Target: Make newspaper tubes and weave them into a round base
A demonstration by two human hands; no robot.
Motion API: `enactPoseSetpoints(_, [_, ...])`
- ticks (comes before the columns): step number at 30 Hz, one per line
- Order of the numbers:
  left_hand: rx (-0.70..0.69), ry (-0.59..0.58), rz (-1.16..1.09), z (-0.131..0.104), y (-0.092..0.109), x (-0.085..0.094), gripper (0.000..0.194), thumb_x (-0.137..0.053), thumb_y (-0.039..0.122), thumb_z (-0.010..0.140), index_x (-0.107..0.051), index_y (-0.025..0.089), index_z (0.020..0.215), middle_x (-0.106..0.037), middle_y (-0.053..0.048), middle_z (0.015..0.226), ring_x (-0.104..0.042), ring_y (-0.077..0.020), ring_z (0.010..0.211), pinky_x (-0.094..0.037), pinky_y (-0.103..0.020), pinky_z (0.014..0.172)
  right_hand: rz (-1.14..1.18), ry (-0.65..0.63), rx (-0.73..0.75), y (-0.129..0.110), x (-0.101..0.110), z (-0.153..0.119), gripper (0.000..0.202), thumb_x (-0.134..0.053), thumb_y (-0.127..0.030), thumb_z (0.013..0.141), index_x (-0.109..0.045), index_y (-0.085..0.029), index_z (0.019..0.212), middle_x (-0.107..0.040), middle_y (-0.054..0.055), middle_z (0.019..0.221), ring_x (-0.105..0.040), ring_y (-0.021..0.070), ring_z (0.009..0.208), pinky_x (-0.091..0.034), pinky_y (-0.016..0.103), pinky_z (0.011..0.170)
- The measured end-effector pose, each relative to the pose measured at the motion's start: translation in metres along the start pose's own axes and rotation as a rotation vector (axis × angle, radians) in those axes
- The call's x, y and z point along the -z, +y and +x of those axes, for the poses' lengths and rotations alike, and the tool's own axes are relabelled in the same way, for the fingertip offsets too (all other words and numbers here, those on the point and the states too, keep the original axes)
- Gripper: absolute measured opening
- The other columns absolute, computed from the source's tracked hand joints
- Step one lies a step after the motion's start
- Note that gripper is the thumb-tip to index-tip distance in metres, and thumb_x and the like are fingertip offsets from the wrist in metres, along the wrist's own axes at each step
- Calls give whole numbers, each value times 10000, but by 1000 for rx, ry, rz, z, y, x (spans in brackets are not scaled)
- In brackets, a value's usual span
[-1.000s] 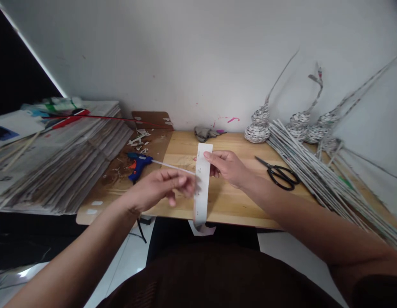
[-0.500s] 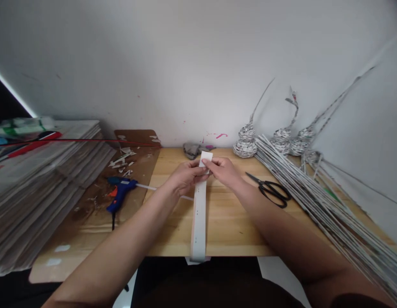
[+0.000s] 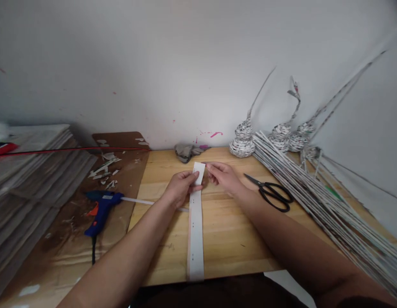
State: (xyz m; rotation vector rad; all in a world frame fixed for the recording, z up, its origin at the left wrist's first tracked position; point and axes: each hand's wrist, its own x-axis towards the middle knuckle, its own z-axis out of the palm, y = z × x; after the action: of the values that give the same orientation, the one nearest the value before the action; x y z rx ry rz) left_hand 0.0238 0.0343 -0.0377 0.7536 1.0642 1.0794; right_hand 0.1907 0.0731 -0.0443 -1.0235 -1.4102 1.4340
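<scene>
Your left hand (image 3: 182,186): pinching the paper strip (image 3: 196,233) near its far end; your right hand (image 3: 224,176): curled beside that end, grip unclear; long axis: from hands toward you

I'm counting one paper strip (image 3: 196,239), one blue glue gun (image 3: 103,211), one white stick (image 3: 137,200), one pair of scissors (image 3: 273,192) and one grey cloth (image 3: 185,153). Toward the tabletop's (image 3: 227,239) far right corner, I'm seeing three woven double-bulbed forms (image 3: 242,139) and one bundle of paper rods (image 3: 301,188), individually uncountable.
</scene>
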Motion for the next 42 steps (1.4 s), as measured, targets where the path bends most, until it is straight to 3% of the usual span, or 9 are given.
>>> enactPoseSetpoints(3, [-27, 5, 23, 0, -2, 0, 338, -848, 362, 663, -732, 87, 820, -711, -66, 781, -676, -134, 691, -570, -212, 646, -44, -27, -21, 1, 5, 2, 440, -678, -588, 774, -672, -149, 745, -520, -29, 571, -452, 94, 522, -334, 234, 488])
enactPoseSetpoints(8, [-46, -13, 74, -5, -4, -4, 392, -826, 432, 682, -728, 101, 868, -721, -76, 818, -666, -132, 677, -559, -213, 608, -80, -117, 12, 0, 7, 0, 432, -665, -571, 800, -678, -150, 705, -520, -26, 564, -426, 93, 524, -317, 242, 500])
enactPoseSetpoints(11, [-56, -21, 90, -8, -1, -7, 399, -806, 467, 700, -733, 107, 857, -723, -74, 792, -651, -131, 662, -539, -206, 564, -56, -143, 23, -2, 4, -2, 387, -686, -536, 806, -728, -151, 806, -568, -15, 602, -437, 93, 541, -318, 240, 508])
enactPoseSetpoints(16, [-51, 63, 51, -8, 3, -9, 415, -865, 450, 606, -751, 123, 835, -733, -54, 780, -676, -142, 664, -525, -193, 540, 59, -46, -12, -1, 3, -1, 454, -690, -593, 781, -663, -154, 666, -543, -16, 582, -455, 87, 518, -329, 239, 495])
enactPoseSetpoints(18, [-44, 94, 17, -8, 5, -9, 432, -884, 445, 568, -750, 127, 828, -734, -44, 776, -685, -141, 640, -538, -200, 552, 112, -40, -51, -1, 5, 0, 447, -707, -600, 758, -686, -155, 727, -547, -20, 610, -467, 85, 521, -334, 235, 490])
enactPoseSetpoints(21, [-41, 82, 19, -9, 6, -9, 436, -883, 444, 571, -747, 120, 830, -737, -50, 783, -679, -133, 614, -542, -200, 544, 112, -131, -77, -2, 7, -1, 442, -748, -560, 739, -740, -158, 925, -596, -8, 678, -503, 92, 573, -348, 224, 508])
enactPoseSetpoints(25, [-52, 46, 46, -10, 7, -10, 424, -856, 457, 618, -751, 115, 845, -747, -72, 810, -669, -125, 612, -533, -192, 527, 78, -235, -37, -5, 5, -5, 415, -693, -545, 811, -756, -150, 922, -598, -1, 661, -507, 97, 603, -352, 224, 539])
enactPoseSetpoints(31, [-72, 66, 45, -11, 6, -11, 401, -853, 464, 621, -736, 123, 798, -732, -62, 754, -656, -129, 589, -519, -204, 503, 21, -223, -8, -7, 2, -7, 434, -689, -517, 824, -762, -149, 1043, -616, 2, 670, -488, 97, 595, -354, 235, 552])
enactPoseSetpoints(42, [-142, 125, 114, -12, 3, -12, 443, -824, 521, 647, -697, 121, 787, -696, -35, 695, -637, -129, 540, -518, -213, 473, -56, -228, 29, -13, 1, -8, 475, -679, -529, 822, -757, -137, 1078, -636, 21, 702, -494, 108, 603, -372, 246, 547])
